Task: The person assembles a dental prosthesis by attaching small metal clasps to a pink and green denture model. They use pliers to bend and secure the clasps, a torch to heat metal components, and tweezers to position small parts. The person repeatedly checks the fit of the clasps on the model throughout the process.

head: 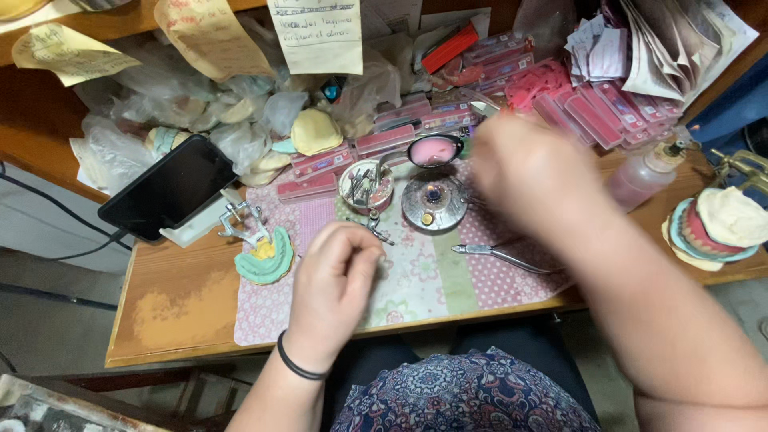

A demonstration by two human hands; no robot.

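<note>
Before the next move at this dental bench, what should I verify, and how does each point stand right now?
1. Left hand closed over the patterned mat: ok; whether it holds anything: cannot tell.
2. Right hand sharp enough to judge grip: not ok, motion-blurred.
3. Pliers lying free on the mat: ok.
4. Green dental cast clear of both hands: ok.
5. Round metal burner lit: cannot tell.

Even, soft indoor light; shadows faint. Right hand [524, 172] heavily motion-blurred, just right of round metal burner [434, 202]. Burner shows small glare spots. Left hand [336, 276], below-left of burner, sharp. Frame edges slightly bowed.
</note>
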